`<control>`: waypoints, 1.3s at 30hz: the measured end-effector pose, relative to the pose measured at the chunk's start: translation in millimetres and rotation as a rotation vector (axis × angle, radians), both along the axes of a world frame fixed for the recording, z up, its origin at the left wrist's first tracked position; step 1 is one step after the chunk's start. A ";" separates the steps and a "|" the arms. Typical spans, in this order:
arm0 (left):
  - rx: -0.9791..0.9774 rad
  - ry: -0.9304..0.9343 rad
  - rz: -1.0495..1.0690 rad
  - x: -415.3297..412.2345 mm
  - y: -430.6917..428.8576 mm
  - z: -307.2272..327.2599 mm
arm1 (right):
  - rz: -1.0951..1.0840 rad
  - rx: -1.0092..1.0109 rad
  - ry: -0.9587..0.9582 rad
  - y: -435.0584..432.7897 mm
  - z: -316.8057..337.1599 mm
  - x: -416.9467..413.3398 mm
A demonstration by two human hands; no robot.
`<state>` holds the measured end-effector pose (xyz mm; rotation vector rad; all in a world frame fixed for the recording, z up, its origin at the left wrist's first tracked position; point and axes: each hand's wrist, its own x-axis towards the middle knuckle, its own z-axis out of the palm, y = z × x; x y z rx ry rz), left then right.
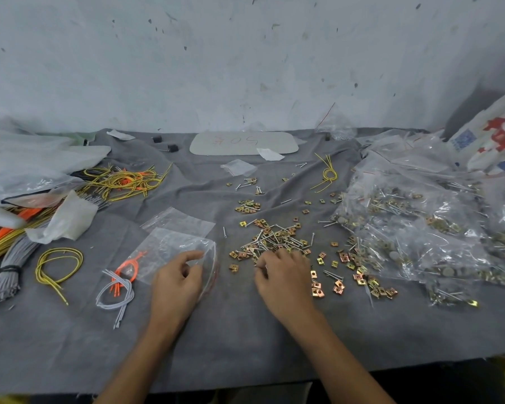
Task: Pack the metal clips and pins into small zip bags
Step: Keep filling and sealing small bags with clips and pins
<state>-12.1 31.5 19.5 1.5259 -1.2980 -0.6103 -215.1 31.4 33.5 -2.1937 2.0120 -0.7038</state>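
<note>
While our left hand (177,279) pinches the bag (172,246) at lower centre, our right hand (283,274) curls, fingers together, over the pile (274,240) just right; next, lift pins bagward.

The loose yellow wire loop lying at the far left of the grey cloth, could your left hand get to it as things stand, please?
Probably yes. The left hand rests on the clear zip bag, and only bare grey cloth and a small grey-and-orange wire bundle lie between it and the yellow wire loop; nothing covers the loop.
</note>
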 end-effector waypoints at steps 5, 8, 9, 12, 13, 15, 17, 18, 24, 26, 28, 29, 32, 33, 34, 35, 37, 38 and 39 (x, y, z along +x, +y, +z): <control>-0.001 -0.003 0.005 0.0 0.5 0.7 | 0.049 0.069 0.076 -3.3 5.9 -0.2; 0.006 -0.003 0.005 0.6 0.5 0.9 | 0.051 0.098 0.101 -2.7 9.0 2.2; 0.005 -0.005 0.004 1.1 0.4 0.6 | 0.056 0.110 0.100 -2.1 9.8 3.8; -0.005 -0.005 0.000 1.6 0.5 -0.7 | 0.066 0.130 0.126 1.0 10.7 9.8; -0.003 0.002 0.001 1.3 0.5 -0.8 | 0.066 0.122 0.126 1.8 10.7 11.3; -0.002 0.009 0.007 0.4 0.2 0.2 | 0.066 0.067 0.040 2.9 12.0 13.5; -0.004 -0.007 0.012 -0.6 0.3 1.7 | 0.115 -0.019 -0.134 2.9 13.3 17.2; -0.005 -0.014 0.013 -1.0 0.8 2.5 | 0.159 -0.046 -0.225 2.4 12.6 20.7; -0.001 -0.041 -0.005 0.1 1.7 1.2 | 0.300 0.008 -0.485 7.4 -1.3 62.0; -0.007 -0.038 -0.006 1.2 0.0 0.1 | 0.297 0.010 -0.492 7.6 -4.0 75.5; -0.003 -0.040 -0.006 3.2 -1.4 -1.7 | 0.287 0.012 -0.502 8.8 -6.8 83.2; -0.003 -0.046 -0.006 3.9 -1.9 -2.8 | 0.277 0.013 -0.520 9.9 -9.0 84.1; -0.010 -0.064 -0.011 4.2 -1.5 -3.5 | 0.236 0.027 -0.560 13.5 -15.8 80.5; -0.013 -0.065 -0.013 3.9 -1.6 -3.0 | 0.232 0.027 -0.569 13.8 -16.4 79.3; -0.012 -0.062 -0.015 3.4 -1.3 -2.5 | 0.233 0.024 -0.570 13.7 -16.6 78.9; -0.009 -0.058 -0.013 2.6 -0.7 -1.7 | 0.238 0.016 -0.559 13.4 -16.1 79.1; -0.011 -0.058 -0.006 1.5 0.2 -0.2 | 0.255 -0.002 -0.522 12.4 -14.9 80.0; -0.011 -0.060 -0.001 1.4 0.6 -0.3 | 0.263 -0.001 -0.503 12.4 -14.8 80.4; -0.009 -0.059 0.000 1.5 0.7 -0.1 | 0.270 0.003 -0.489 12.0 -15.1 80.5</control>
